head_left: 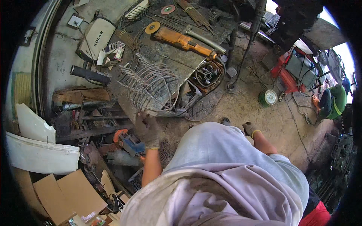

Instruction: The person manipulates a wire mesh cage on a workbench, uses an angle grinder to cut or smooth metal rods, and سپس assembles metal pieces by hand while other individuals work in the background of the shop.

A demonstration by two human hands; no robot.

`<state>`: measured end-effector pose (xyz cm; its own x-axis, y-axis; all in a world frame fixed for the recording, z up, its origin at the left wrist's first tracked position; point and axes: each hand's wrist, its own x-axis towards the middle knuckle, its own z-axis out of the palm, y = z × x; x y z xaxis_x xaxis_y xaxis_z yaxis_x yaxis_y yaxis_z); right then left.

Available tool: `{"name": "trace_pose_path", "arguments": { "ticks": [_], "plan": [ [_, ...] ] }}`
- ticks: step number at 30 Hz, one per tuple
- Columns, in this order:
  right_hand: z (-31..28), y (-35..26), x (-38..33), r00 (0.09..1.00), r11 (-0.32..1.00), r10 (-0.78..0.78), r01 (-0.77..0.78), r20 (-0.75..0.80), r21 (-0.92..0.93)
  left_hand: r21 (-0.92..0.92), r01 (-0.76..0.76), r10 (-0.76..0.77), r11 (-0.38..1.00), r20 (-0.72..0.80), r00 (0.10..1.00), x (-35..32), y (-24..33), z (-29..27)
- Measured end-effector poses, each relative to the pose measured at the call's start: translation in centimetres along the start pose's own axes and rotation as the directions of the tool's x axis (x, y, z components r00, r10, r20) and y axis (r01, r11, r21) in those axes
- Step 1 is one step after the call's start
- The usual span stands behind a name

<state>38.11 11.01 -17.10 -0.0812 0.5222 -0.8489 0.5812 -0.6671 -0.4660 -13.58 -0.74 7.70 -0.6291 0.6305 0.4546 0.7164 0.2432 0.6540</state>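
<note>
Left grip (147, 130) blurred, opening unclear, near bent rods (151, 80)

Rough, matt metal rods (151, 86)

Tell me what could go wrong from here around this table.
The left hand, blurred, is close to the wire rings; jutting wire ends could snag its glove if it moved in among them. The orange grinder lies on the table with its disc exposed; a careless reach past might scrape against that edge.
</note>
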Motion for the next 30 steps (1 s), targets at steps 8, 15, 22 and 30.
{"name": "trace_pose_path", "arguments": {
  "ticks": [8,15,22,30],
  "plan": [
    [-4.0,0.2,3.0,0.994,0.982,-0.105,0.108,0.024,-0.157,0.195,0.197,-0.181,0.961,-0.094,0.979,0.8,1.5,1.0],
    [-4.6,-11.5,-1.4,0.839,0.844,-0.495,0.401,-0.226,-0.357,0.323,0.126,-0.121,0.938,-0.036,0.992,1.4,2.3,0.7],
    [-3.4,-26.5,-10.5,0.553,0.732,-0.652,0.637,-0.518,-0.240,0.280,-0.050,0.094,0.959,-0.148,0.985,0.7,-0.4,1.4],
    [-5.0,-45.6,-12.9,0.333,0.465,-0.885,0.597,-0.325,-0.654,0.084,-0.024,0.038,0.996,-0.170,0.985,0.0,-0.5,0.5]
  ]
}}
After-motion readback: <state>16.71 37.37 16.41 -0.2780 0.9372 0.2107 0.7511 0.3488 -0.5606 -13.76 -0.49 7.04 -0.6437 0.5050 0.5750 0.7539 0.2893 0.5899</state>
